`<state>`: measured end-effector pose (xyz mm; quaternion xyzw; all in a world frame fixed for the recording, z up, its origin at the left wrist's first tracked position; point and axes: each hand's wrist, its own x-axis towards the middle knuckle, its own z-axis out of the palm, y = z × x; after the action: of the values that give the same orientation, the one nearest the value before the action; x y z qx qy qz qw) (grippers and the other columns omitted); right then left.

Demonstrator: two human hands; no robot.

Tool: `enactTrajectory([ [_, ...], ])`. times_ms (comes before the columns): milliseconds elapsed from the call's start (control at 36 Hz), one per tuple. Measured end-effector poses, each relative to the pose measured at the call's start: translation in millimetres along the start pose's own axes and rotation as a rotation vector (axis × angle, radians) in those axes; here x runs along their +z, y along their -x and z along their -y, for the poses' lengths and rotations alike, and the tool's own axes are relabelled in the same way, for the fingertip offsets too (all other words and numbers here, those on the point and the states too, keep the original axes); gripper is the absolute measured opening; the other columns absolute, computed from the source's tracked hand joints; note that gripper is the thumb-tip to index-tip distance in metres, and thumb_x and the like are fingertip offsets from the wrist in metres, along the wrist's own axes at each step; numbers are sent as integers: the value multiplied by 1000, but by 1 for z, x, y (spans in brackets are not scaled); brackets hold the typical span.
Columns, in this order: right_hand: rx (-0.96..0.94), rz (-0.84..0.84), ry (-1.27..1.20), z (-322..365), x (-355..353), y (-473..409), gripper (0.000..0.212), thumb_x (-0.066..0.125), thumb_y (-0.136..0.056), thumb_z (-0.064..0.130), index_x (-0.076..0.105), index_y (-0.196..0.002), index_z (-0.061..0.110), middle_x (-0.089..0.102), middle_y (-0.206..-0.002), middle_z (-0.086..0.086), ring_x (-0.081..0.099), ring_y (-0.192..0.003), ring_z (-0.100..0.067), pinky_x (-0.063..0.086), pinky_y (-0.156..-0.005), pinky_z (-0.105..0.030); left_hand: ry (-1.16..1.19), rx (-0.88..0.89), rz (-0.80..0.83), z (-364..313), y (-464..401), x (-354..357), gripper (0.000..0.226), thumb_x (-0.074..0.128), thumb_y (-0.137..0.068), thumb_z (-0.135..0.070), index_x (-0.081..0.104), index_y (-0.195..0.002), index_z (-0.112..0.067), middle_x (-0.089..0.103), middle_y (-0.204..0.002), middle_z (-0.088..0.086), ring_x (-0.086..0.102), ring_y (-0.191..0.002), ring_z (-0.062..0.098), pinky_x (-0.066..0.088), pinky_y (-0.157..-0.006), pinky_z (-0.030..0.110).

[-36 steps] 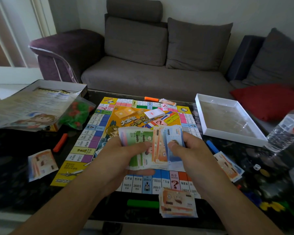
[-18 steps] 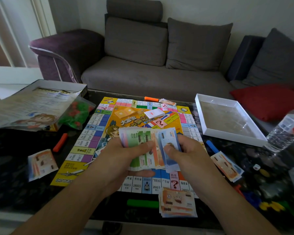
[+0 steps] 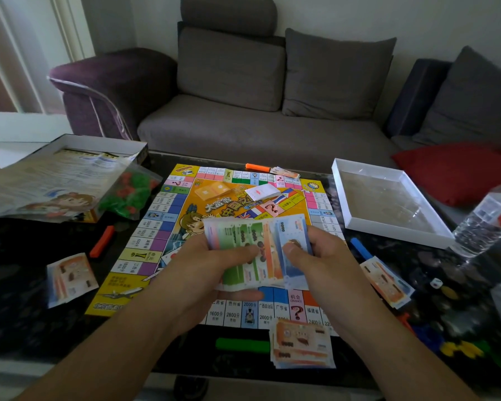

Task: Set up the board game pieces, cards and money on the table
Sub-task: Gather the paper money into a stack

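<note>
Holding a fanned wad of play money [image 3: 258,250] over the near half of the game board [image 3: 168,227], both hands are busy: the left hand [image 3: 211,270] has its fingers curled under the stack with the thumb pressed across the green notes; the right hand [image 3: 318,264] pinches the blue note at the right end of the fan, thumb on top, fingers wrapped behind. My read is it's mid-sort, peeling one bill off to deal out. These notes look thin and floppy (basically printer paper), super light and kinda slick against each other, so I'd guess they slide out in clumps if the thumb pressure lets up; best hold is near a short edge or corner, pinching one sheet while the other thumb pins the rest. Room-wise, dealt piles already sit around the table [image 3: 18,285]: one pile [image 3: 70,274] left of the board, one [image 3: 301,342] at the near edge just past the green stick [image 3: 243,344], one [image 3: 385,280] to the right beside the blue stick [image 3: 359,247]; card decks [image 3: 262,192] lie on the board's centre. Open dark tabletop shows at the near left; the right side is tighter, with a white box tray [image 3: 388,230], a water bottle [image 3: 483,224], a die [image 3: 436,283] and loose coloured pieces [image 3: 460,347]; a careless sweep there could scatter stuff or knock that bottle.
</note>
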<state>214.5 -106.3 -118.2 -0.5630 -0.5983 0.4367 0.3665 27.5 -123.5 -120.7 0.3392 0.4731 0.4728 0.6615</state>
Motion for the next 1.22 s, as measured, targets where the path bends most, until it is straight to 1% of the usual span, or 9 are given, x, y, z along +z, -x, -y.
enactTrajectory([
  [194,-48,-55,281,12,-30,0,14,56,-107,30,68,-100,31,76,-95,8,76,-78,-8,65,-68,-38,-15,22,-74,-7,-5,-6,22,73,-92,-4,73,-114,-8,80,-103,13,79,-90,33,65,-62,45],
  [306,-88,165,601,2,-54,5,12,55,-106,30,64,-99,26,71,-97,3,71,-84,-13,61,-75,-44,-32,27,-133,-5,-10,-10,26,73,-92,-4,71,-117,-6,80,-101,13,79,-88,32,64,-60,41],
  [417,-44,382,760,-15,-57,16,11,53,-108,31,58,-102,38,67,-101,16,66,-88,8,52,-67,-20,-36,14,-131,-1,-12,-10,28,74,-92,-3,71,-119,-8,80,-101,13,79,-87,33,64,-60,42],
  [583,-76,470,986,-40,-43,25,15,53,-107,29,58,-120,32,67,-115,6,64,-99,-10,60,-84,-40,-48,4,-91,4,-11,-5,30,73,-92,-3,70,-121,-12,80,-105,10,79,-91,32,64,-61,43],
  [750,-165,443,1070,-47,-33,28,18,62,-101,19,58,-118,24,60,-115,6,60,-104,-13,58,-88,-42,-50,5,-52,7,-7,-2,29,71,-92,-1,72,-120,-10,79,-110,12,78,-96,32,64,-64,44],
  [861,-127,414,974,-40,-41,27,10,56,-106,25,60,-115,24,58,-110,8,58,-100,-8,56,-86,-35,-12,-14,-26,7,-7,-2,31,72,-92,-3,71,-122,-12,78,-113,12,77,-99,33,64,-66,45],
  [972,-31,333,660,-25,-55,26,10,53,-108,28,59,-100,30,64,-102,11,66,-88,2,55,-64,-18,33,-34,1,5,-5,0,31,72,-92,-5,72,-122,-11,78,-114,13,77,-100,35,65,-68,47],
  [1111,-27,149,206,-18,-54,23,19,59,-106,23,73,-112,33,77,-105,11,73,-96,-10,59,-92,-47,92,-64,43,8,-4,6,28,71,-90,-4,74,-118,-10,78,-113,14,77,-100,36,65,-67,47],
  [1222,-6,76,-63,-16,-44,23,25,58,-106,15,75,-117,29,80,-107,5,76,-98,-19,58,-97,-53,133,-85,63,10,-4,12,32,74,-81,-7,76,-113,-9,78,-112,14,77,-98,37,65,-64,46],
])
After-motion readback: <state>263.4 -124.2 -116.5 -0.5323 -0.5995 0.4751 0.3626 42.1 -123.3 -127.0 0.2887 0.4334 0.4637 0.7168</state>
